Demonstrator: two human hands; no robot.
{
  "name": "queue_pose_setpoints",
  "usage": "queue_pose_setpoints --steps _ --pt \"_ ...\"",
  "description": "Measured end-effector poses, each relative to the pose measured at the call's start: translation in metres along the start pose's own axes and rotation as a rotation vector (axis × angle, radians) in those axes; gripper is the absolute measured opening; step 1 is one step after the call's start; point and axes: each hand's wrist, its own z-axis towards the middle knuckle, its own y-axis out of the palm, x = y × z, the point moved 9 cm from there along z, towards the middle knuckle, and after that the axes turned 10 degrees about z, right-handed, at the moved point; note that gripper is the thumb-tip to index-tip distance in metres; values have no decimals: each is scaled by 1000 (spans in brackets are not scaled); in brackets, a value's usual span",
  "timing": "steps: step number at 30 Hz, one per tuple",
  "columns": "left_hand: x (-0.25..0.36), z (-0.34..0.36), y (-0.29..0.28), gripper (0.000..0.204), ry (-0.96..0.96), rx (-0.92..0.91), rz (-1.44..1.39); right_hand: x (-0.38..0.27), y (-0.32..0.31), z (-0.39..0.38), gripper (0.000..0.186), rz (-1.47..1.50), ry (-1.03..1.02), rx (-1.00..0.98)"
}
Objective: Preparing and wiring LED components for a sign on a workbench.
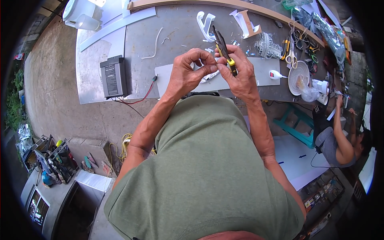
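Note:
Over the near edge of a grey metal table point(140, 48), my two hands meet at the fingertips. My right hand point(242, 76) is closed round pliers point(222, 45) with black and yellow handles, their dark end pointing up and away. My left hand point(192, 72) is closed in a pinch, thumb against forefinger; what lies in the pinch is too small to make out. Just below the fingers, partly hidden, is a white piece point(210, 77) above a pale grey sheet point(266, 66). Beyond my hands lie a white curved letter shape point(206, 27) and a white and brown letter shape point(245, 25).
At left stands a black power supply box point(114, 78) with red and black wires. Scissors point(291, 59), a coil of clear strip point(269, 46), a small white bottle point(276, 75) and a round dish point(298, 78) lie right. A co-worker point(340, 144) sits beyond a green stool point(294, 124).

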Motion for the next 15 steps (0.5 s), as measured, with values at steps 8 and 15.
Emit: queue_pose_setpoints --steps 8,15 --pt "-11 1 1 14 -58 -42 -74 5 6 1 18 65 48 -12" --pt "-14 5 2 14 14 -81 -74 24 11 -10 11 296 373 35"
